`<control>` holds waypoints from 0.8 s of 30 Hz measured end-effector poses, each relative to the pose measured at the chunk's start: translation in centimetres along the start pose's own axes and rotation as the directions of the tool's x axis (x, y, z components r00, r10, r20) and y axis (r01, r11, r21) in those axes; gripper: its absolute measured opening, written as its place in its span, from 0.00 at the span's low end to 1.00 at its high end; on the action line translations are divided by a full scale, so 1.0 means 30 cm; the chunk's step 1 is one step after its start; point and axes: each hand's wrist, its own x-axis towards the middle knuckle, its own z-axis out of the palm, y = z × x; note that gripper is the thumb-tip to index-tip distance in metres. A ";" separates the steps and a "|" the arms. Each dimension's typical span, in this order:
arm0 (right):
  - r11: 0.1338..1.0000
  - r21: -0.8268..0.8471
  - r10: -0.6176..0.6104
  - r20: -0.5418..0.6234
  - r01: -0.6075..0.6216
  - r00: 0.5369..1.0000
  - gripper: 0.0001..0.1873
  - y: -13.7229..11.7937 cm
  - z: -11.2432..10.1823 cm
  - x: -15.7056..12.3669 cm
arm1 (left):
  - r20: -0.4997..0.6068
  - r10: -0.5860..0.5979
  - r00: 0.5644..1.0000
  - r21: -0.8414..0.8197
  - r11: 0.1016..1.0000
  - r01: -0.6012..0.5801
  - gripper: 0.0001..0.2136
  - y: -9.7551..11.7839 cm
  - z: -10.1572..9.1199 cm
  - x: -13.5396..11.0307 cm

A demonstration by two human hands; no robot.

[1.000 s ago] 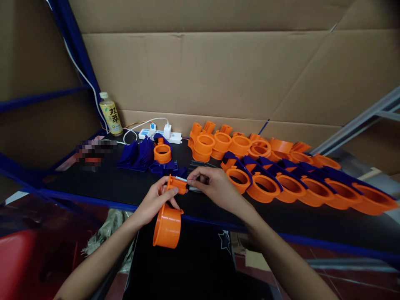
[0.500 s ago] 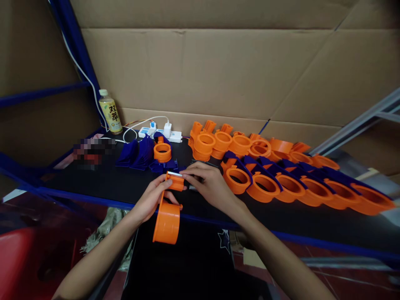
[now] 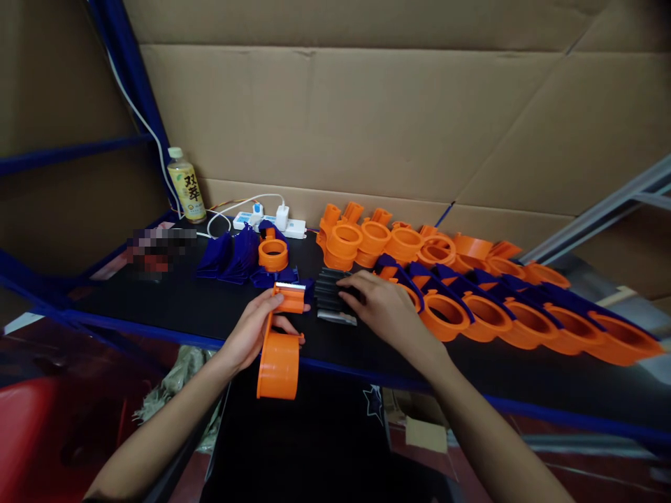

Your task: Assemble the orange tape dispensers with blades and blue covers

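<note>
In my left hand (image 3: 254, 328) is an orange tape dispenser (image 3: 279, 367), its ring hanging down and its head upward. A metal serrated blade (image 3: 290, 286) lies along the top edge of that head. My left thumb presses on the head just below the blade. My right hand (image 3: 380, 304) is over a stack of dark strips (image 3: 328, 286) on the table, thumb and forefinger apart at the strips' right ends. A shinier strip (image 3: 337, 318) lies at the stack's near edge. Whether the right fingertips touch a strip is hard to make out.
On the right stand rows of orange dispensers (image 3: 487, 312), the near row with blue parts. Blue plastic pieces (image 3: 238, 258) and one dispenser (image 3: 273, 256) sit left of centre. Behind are a power strip (image 3: 293, 228) with white cables and a drink bottle (image 3: 187, 187).
My right hand has left the blade on the dispenser and moved right to the dark strips, uncovering them. The left hand keeps the dispenser, shifted slightly.
</note>
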 end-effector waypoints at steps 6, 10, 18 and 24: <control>0.996 -0.088 0.025 0.018 -0.024 1.000 0.11 -0.001 0.021 0.055 | -0.007 0.000 1.000 0.003 1.000 0.000 0.19 0.001 -0.002 -0.001; 0.994 -0.095 -0.044 0.053 0.049 0.998 0.10 -0.006 0.052 0.062 | -0.004 0.002 1.000 -0.004 1.000 -0.002 0.18 0.003 0.002 -0.001; 0.974 -0.211 -0.071 0.086 0.088 0.994 0.10 -0.009 0.069 0.062 | 0.014 0.018 1.000 -0.005 1.000 -0.018 0.18 0.001 0.004 0.000; 0.969 -0.225 -0.087 0.091 0.106 0.992 0.11 -0.007 0.074 0.067 | 0.018 0.017 1.000 -0.003 1.000 -0.017 0.18 0.000 0.003 0.001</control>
